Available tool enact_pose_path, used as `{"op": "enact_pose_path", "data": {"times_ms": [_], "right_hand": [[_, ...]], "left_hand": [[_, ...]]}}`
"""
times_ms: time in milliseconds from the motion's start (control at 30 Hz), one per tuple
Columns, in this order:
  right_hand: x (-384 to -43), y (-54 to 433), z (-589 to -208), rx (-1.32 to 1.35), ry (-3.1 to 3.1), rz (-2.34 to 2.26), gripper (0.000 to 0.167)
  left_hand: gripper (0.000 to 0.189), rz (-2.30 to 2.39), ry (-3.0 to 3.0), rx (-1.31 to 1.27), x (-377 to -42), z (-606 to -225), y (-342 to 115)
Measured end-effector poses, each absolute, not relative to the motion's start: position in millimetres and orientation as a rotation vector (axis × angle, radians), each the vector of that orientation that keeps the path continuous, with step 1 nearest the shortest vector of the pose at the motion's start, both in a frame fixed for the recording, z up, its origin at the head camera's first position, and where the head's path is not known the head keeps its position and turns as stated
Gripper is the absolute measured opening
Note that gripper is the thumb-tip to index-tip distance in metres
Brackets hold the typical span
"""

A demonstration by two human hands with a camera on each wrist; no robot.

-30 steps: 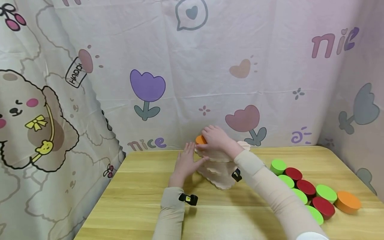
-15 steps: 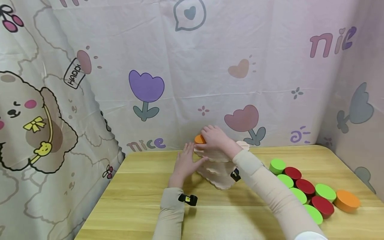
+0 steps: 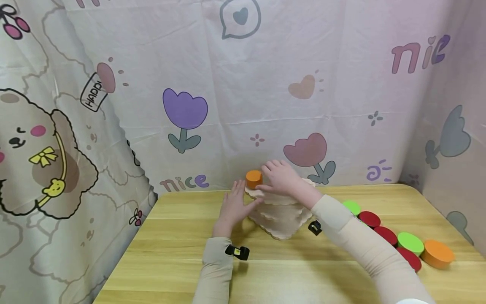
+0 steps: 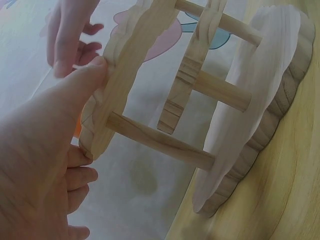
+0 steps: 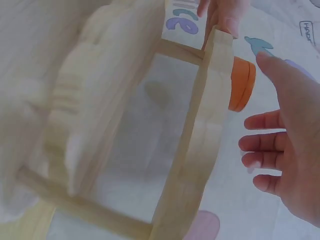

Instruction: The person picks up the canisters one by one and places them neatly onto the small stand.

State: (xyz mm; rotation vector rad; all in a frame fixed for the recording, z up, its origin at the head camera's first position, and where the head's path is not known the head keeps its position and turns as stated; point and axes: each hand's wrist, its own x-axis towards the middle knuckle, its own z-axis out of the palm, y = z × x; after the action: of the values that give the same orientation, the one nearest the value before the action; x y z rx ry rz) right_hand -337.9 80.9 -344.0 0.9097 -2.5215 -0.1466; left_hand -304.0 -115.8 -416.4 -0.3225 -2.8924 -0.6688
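Note:
A pale wooden stand (image 3: 281, 221) has scalloped boards stacked in tiers, joined by round dowels (image 4: 160, 142). On the back left corner of its top board sits an orange round block (image 3: 254, 180); a dark line runs round its side in the right wrist view. My left hand (image 3: 234, 207) holds the stand's left corner, its thumb on the top board (image 4: 125, 80) and its fingers across the edge. Just right of the block, my right hand (image 3: 282, 179) hovers over the top board with spread, loosely bent fingers, and a gap separates it from the block.
To the right on the wooden table (image 3: 171, 236) are green blocks (image 3: 410, 243), red blocks (image 3: 385, 236) and another orange block (image 3: 438, 254), partly behind my right sleeve (image 3: 364, 240). A printed curtain (image 3: 235, 84) hangs right behind the table's back edge.
My right hand has let go of the orange block and shifted a little to the right. The block stays on the top board, and my left hand keeps its place.

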Motion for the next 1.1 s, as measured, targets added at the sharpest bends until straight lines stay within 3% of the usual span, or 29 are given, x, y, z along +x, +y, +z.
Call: {"op": "enact_pose_path", "data": {"times_ms": [367,800,867,1033,1100], "right_hand": [[-312.5,121.9,-356.0,0.925,-2.304,-0.157,0.036],[-274.7,174.7,-365.4,0.952,-2.175,-0.102,0.034],[-268.8,183.3,-367.1,0.95,-2.174,-0.084,0.037],[-253.1,204.2,-373.3,0.928,-2.172,-0.038,0.066],[-246.1,212.2,-376.3,0.912,-2.189,-0.013,0.064]], "left_hand": [[0.107,-0.685,-2.892,-0.308,-302.5,-418.4,-116.1],[0.105,-0.702,-2.88,-0.319,-301.2,-416.7,-116.3],[0.105,-0.699,-2.882,-0.317,-301.2,-416.8,-116.4],[0.106,-0.697,-2.891,-0.315,-301.4,-416.9,-116.5],[0.106,-0.7,-2.895,-0.316,-301.4,-416.6,-116.6]]}}
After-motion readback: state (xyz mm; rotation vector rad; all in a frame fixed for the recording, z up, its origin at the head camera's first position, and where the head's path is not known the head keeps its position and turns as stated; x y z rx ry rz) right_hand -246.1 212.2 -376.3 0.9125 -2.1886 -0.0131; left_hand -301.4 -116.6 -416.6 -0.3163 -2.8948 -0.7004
